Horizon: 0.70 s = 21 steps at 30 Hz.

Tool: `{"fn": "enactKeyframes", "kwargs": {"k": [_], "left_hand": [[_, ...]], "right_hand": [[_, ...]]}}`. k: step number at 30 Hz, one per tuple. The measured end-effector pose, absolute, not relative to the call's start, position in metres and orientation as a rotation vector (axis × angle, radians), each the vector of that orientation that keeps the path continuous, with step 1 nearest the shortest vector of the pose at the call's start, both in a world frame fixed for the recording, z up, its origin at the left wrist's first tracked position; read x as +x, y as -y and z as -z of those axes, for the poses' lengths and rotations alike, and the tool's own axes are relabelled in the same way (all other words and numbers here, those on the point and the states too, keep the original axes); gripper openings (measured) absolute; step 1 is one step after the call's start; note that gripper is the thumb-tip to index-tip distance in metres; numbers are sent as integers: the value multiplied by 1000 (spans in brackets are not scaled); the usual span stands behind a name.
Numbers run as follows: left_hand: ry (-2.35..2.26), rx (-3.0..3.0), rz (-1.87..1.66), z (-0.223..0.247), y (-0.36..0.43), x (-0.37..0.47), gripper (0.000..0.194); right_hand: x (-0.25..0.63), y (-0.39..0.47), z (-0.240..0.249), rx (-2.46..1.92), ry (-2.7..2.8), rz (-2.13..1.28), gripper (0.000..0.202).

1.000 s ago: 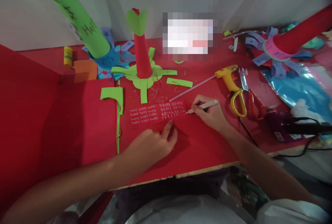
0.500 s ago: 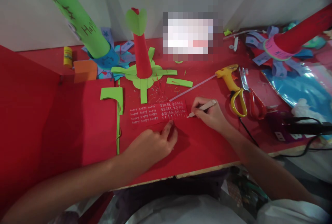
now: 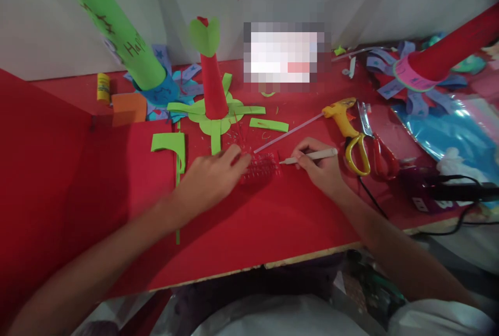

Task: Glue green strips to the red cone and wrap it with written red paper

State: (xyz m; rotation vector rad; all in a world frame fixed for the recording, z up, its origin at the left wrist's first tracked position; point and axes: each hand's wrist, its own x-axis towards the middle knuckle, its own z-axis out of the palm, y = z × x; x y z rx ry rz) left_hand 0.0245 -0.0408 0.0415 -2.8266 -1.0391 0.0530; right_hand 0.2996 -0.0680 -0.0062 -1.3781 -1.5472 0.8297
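Note:
My right hand holds a pale marker pen in a writing grip. Its tip points left, beside the right end of a red paper strip covered with small white handwriting. Above the strip's left part is my left hand, fingers bent together at the strip and covering much of it. The strip's writing looks smeared. Just behind stands a small red cone on a green flower-shaped base, topped by a green folded heart.
A yellow glue gun with a long glue stick and scissors lie to the right. Green paper scraps, a glue bottle, a tall green tube and a red tube stand or lie around. The table's front edge is close.
My left hand has moved left and up onto the strip, and the strip's writing has become blurred. My right hand has drawn the pen tip up slightly, and the pen lies flatter.

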Motion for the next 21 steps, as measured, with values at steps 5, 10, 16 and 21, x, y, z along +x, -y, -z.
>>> {"fn": "enactKeyframes", "kwargs": {"k": [5, 10, 16, 21], "left_hand": [[1462, -2860, 145, -19, 14, -6, 30], [1551, -2912, 238, -7, 18, -28, 32], [1660, -2866, 167, -9, 32, -18, 36], [1733, -2950, 310, -4, 33, -25, 36]], "right_hand": [[291, 73, 6, -1345, 1519, -608, 19], [254, 82, -21, -1166, 1670, -579, 7], [199, 85, -45, -880, 1783, -601, 5], [181, 93, -23, -832, 1793, -720, 6]]}}
